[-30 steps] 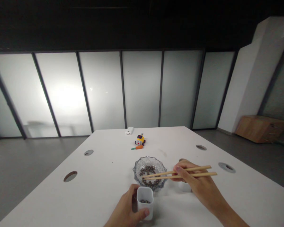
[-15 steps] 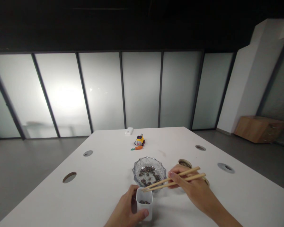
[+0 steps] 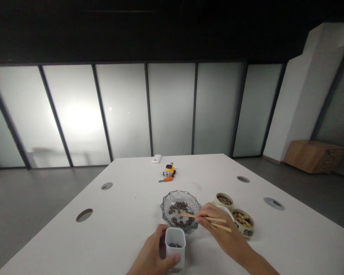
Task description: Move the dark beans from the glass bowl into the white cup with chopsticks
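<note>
My left hand is wrapped round a small white square cup at the table's near side. Dark round beads or nuts lie in the bottom of the cup. My right hand grips a pair of wooden chopsticks, their tips reaching down into the clear glass bowl. More of the dark round pieces are spread in that bowl, just beyond the cup. Whether the tips pinch a piece I cannot tell.
Right of the bowl, partly behind my right hand, stand a cream bowl of seeds, a bowl of peanuts and a white dish. Farther back lie a carrot-shaped toy, a toy truck and a white box-shaped device.
The chopsticks have moved from over the cup's rim to inside the glass bowl. My right hand has shifted left and down, uncovering the side bowls. My left hand stays on the cup.
</note>
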A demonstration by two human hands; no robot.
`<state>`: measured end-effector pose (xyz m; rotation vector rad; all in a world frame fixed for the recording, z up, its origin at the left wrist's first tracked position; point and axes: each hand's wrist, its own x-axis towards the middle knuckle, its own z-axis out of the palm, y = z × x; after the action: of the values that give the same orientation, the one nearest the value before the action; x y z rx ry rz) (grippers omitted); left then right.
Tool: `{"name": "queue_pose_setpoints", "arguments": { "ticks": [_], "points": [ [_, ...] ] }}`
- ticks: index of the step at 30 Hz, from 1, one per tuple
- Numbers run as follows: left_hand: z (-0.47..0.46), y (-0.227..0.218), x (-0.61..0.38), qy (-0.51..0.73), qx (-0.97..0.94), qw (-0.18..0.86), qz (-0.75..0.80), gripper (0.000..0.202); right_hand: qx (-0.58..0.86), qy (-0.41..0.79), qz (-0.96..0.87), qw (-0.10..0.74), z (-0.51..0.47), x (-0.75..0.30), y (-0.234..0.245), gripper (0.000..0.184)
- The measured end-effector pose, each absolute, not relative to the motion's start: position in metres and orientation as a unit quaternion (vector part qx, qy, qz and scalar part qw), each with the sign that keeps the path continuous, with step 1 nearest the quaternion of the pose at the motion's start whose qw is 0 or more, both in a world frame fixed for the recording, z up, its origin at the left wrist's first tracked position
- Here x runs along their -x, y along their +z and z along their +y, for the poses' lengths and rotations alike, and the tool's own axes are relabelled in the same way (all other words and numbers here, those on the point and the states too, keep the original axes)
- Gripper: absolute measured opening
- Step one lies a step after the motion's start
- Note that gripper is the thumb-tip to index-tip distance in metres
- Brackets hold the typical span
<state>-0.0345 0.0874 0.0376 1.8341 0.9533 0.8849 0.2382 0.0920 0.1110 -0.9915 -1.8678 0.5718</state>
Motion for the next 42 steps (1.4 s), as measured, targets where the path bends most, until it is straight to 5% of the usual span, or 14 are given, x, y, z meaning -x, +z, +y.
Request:
{"name": "queue_pose_setpoints", "arguments": {
  "ticks": [13,42],
  "points": [
    [0.088,0.035,0.035,0.356,-0.741,0.428,0.376,0.062,0.37,0.207,-0.822,0.379,0.09,-0.237,0.099,0.032],
    [0.087,0.038,0.034,0.359,-0.735,0.43,0.381,0.063,0.386,0.175,-0.797,0.43,0.087,-0.233,0.099,0.039]
  ]
}}
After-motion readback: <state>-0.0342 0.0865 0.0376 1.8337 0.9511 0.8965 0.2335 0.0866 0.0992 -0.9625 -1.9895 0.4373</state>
